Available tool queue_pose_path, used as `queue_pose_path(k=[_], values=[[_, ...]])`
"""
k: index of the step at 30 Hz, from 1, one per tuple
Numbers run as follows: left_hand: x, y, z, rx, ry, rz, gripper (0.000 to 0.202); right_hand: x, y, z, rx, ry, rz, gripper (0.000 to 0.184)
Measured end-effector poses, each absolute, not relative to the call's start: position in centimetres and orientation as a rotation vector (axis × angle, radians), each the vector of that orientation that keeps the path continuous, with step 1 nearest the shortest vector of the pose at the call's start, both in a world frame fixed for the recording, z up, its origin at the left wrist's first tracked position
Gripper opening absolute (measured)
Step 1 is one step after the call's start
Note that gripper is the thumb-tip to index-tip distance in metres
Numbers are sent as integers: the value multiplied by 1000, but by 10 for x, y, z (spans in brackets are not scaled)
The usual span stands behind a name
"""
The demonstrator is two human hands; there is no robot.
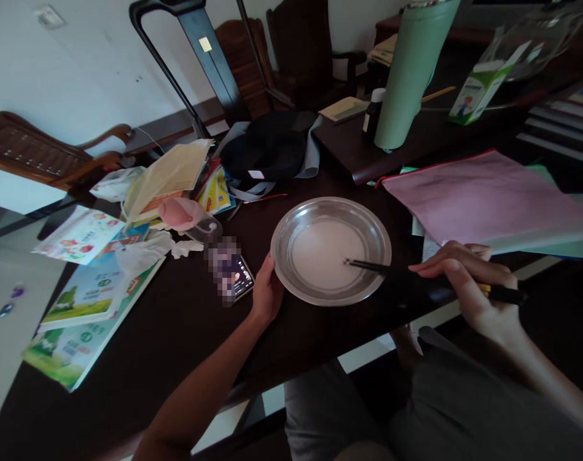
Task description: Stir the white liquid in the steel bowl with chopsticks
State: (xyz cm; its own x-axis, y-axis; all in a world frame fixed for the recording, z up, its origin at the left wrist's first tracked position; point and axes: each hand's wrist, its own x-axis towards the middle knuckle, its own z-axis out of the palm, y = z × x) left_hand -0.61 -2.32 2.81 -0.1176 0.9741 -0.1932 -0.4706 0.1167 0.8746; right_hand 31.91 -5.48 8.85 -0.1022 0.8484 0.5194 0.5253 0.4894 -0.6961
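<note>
A round, shallow steel bowl [282,282] sits on the dark table and holds a cloudy whitish liquid [326,253]. At its left side my left hand [266,296] grips the rim, with the thumb at the edge and the other fingers mostly hidden. My right hand [478,288] is closed around a pair of black chopsticks [392,269]. They reach in over the bowl's right rim, and their tips are at the liquid. Just left of my left hand lies a lit phone [242,282], partly blurred out.
Booklets [80,301], crumpled tissue [145,253] and a pink-topped clear item [180,214] lie leftward. A black bag [265,147] is behind the bowl. A pink zip folder [484,198] lies right, below a tall green flask [411,77]. The table's front edge runs above my lap.
</note>
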Motion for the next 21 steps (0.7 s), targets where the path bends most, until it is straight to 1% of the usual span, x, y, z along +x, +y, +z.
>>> queue_pose_path(k=[2,5,11,14,17,21], values=[[-6,-23,28,649,1023,1398,38,316,-56,90,-1083,-1798,522,33],[-6,-23,28,655,1027,1396,37,303,-52,86,-1010,-1893,574,25],[-6,-23,30,660,1059,1387,36,284,-38,71,-1091,-2035,486,19],[-6,-23,30,664,1047,1386,36,291,-37,70,-1141,-2012,371,17],[-6,-23,30,669,1036,1389,37,306,-43,80,-1191,-1903,276,22],[-6,-23,29,676,1040,1390,37,319,-55,95,-1176,-1802,345,31]])
